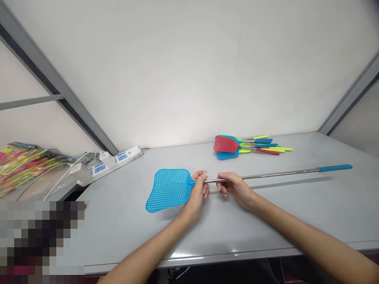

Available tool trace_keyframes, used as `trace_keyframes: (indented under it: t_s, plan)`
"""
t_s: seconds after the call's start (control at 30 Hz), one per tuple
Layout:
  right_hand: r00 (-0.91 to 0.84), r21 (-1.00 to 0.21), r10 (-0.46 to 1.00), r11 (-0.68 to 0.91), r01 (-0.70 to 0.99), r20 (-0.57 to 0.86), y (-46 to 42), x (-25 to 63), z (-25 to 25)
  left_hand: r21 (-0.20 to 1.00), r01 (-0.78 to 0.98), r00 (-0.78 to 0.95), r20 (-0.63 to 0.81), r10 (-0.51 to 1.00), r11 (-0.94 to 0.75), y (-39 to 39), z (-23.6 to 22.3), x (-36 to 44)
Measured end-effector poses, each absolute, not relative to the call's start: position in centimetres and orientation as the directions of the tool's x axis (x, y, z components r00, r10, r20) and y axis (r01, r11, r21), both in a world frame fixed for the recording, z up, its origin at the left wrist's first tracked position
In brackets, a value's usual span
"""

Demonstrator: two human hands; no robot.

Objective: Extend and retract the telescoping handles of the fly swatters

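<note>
A blue fly swatter with a perforated head is held level above the grey table. Its metal rod is drawn out long to the right and ends in a blue grip. My left hand is closed around the neck, just beside the head. A little to the right, my right hand pinches the metal rod between thumb and fingers. The swatter's shadow falls on the tabletop below it.
Near the wall lies a pile of fly swatters, a red one on top, their handles pointing right. At the left edge sit a white power strip with plugged-in chargers and cables, and colourful packaged items. A grey metal frame borders the wall.
</note>
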State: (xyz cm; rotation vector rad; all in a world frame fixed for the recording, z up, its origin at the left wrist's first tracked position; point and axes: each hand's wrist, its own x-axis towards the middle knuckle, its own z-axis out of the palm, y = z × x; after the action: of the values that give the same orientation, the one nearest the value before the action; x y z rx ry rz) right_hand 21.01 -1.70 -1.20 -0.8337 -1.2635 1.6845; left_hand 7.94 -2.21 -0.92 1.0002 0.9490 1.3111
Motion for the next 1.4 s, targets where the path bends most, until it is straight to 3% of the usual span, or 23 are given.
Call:
trace_keyframes:
  t_s: [0.33,0.6,0.8,0.9,1.07,1.3,1.4]
  plan:
    - [-0.351,-0.961,0.936,-0.106,-0.256,-0.01,-1.5,21.0,-1.1,0.961,-0.271,0.091,0.084,0.992,-0.057,-2.9,-1.1,7.7]
    - [-0.322,-0.939,0.947,-0.117,-0.325,-0.006,-1.0,21.3,-1.3,0.991,-0.118,0.336,0.101,0.936,-0.064,-3.4,-1.1,8.0]
    - [-0.317,-0.946,0.947,-0.145,-0.29,-0.048,-1.2,21.3,-1.2,0.944,0.094,0.467,0.238,0.852,-0.315,-4.7,-0.2,7.8]
    - [-0.313,-0.956,0.947,-0.161,-0.245,-0.079,-1.2,21.3,-1.0,0.816,0.211,0.56,0.351,0.751,-0.539,-5.2,0.0,7.5]
    - [-0.303,-0.967,0.947,-0.172,-0.19,-0.108,-1.0,21.2,-1.2,0.412,0.232,0.653,0.605,0.455,-0.881,-5.5,0.0,7.3]
    - [-0.313,-0.971,0.942,-0.177,-0.16,-0.12,-0.8,21.1,-1.6,-0.009,0.266,0.646,0.744,0.171,-0.964,-5.1,0.2,6.9]
    - [-0.328,-0.971,0.937,-0.179,-0.158,-0.12,-0.7,21.1,-1.9,-0.129,0.269,0.642,0.763,0.078,-0.955,-5.1,0.5,6.5]
